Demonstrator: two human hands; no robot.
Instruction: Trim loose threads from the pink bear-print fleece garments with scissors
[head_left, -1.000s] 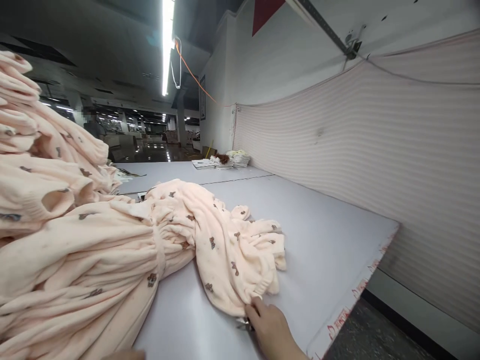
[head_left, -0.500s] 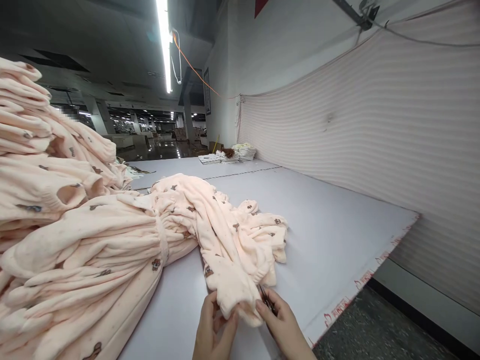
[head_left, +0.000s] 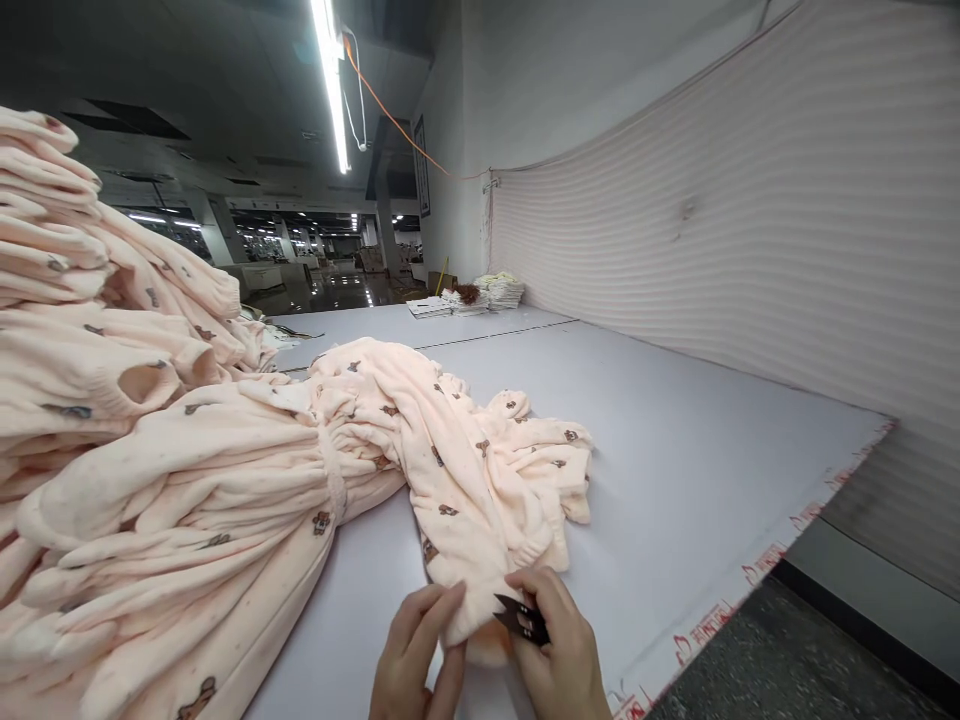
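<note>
A pale pink plush garment (head_left: 450, 470) with small brown bear prints lies on the table, one sleeve stretched toward me. My left hand (head_left: 421, 650) pinches the edge of the sleeve's end between thumb and fingers. Black thread snips (head_left: 523, 618) sit in my right hand (head_left: 559, 640), their two pointed blades apart and turned left over the cloth. The right fingertips also touch the sleeve's edge. Behind the hands, the gathered waist (head_left: 330, 465) joins a wide spread of folded fabric at the left.
A tall heap of similar pink garments (head_left: 97, 290) rises at the left. The pale table (head_left: 675, 460) runs to a taped edge with red print at the right. Stacked white cloths (head_left: 487, 294) stand at the far end. A striped sheet (head_left: 712, 230) covers the right wall.
The thread snips have turned in my right hand, blades now pointing left over the sleeve. The sleeve's opening has been flattened and folded. The view has shifted slightly.
</note>
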